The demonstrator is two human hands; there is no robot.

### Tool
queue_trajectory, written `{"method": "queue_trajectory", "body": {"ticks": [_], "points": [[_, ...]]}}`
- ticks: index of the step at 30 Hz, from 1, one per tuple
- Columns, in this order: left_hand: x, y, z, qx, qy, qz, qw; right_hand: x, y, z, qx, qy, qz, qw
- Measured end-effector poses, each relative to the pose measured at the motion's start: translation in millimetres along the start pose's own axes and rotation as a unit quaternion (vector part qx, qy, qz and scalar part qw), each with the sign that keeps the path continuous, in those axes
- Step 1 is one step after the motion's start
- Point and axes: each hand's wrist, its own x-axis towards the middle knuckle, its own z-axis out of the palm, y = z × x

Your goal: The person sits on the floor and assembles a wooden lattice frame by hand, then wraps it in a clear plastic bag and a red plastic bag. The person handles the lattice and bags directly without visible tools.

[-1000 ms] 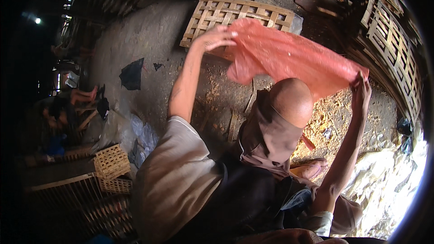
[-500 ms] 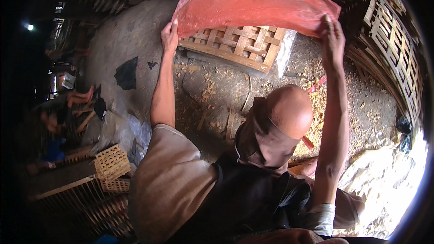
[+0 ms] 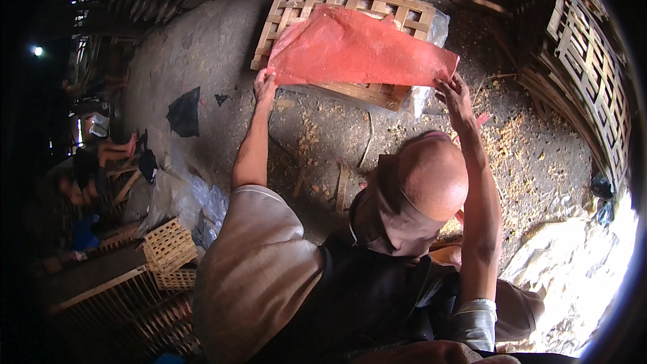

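A red plastic sheet (image 3: 357,50) is stretched between my two hands, above a woven wooden lattice tray (image 3: 397,98). My left hand (image 3: 265,84) pinches the sheet's near left corner. At the near right corner, my right hand (image 3: 456,94) grips the sheet with fingers closed. The sheet covers much of the lattice; the tray's far and left slats show around it. Clear plastic film (image 3: 423,98) sticks out from under the tray's right side.
Stacked lattice trays (image 3: 593,81) lean at the right. Yellowish crumbs (image 3: 526,141) litter the floor. Pale sheeting (image 3: 573,269) lies at lower right, small woven baskets (image 3: 168,246) at lower left. A black scrap (image 3: 185,112) lies left. Another person's leg (image 3: 118,150) shows at far left.
Both hands have drawn nearer and lower, bringing the red sheet down over the lattice. The right hand has also moved left. More of the tray's far edge now shows.
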Motion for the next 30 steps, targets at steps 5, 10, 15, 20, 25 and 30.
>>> {"method": "queue_trajectory", "body": {"ticks": [5, 10, 15, 20, 25, 30], "points": [[-37.2, 7.7, 25.3, -0.040, 0.013, -0.067, 0.997, -14.6, 16.6, -24.3, -0.059, 0.022, 0.010, 0.998], [-53.0, 20.0, 10.8, -0.019, 0.021, -0.001, 1.000, -27.0, 5.1, -26.1, -0.048, 0.034, 0.007, 0.998], [-61.4, 61.5, -9.2, -0.039, 0.065, 0.116, 0.990, -13.4, -88.3, -11.6, -0.019, 0.028, -0.138, 0.990], [-59.4, 130.1, -13.2, -0.109, 0.138, 0.201, 0.964, -8.9, -202.6, 28.9, 0.128, -0.012, -0.364, 0.922], [-36.2, 118.4, -21.8, -0.072, 0.153, 0.129, 0.977, 18.5, -178.1, 46.9, -0.089, 0.054, -0.237, 0.966], [-29.6, 113.5, 27.5, -0.061, 0.121, 0.075, 0.988, 18.9, -39.8, -2.9, -0.131, -0.003, 0.051, 0.990]]}}
